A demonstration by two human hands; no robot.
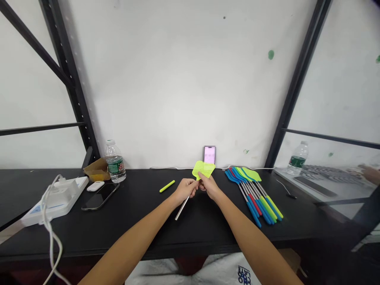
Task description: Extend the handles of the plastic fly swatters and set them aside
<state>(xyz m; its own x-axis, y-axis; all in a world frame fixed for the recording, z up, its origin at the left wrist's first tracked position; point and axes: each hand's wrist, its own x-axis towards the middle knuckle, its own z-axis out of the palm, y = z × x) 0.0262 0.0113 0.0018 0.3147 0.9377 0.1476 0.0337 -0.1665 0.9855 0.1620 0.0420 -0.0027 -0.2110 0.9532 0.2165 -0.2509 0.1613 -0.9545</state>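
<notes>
Nearest the camera, two bare forearms (139,237) are reaching over the black tabletop (142,192), the left hand (185,190) closing its fingers around a metal rod (181,209) and the right hand (209,186) pinching the base of a yellow-green mesh head (199,169). Fingers are hiding whether rod and head are joining; the rod's lower end is showing bare, a yellow-green grip (167,186) is lying apart, and gripped swatters (268,208) are lying fanned at right.
</notes>
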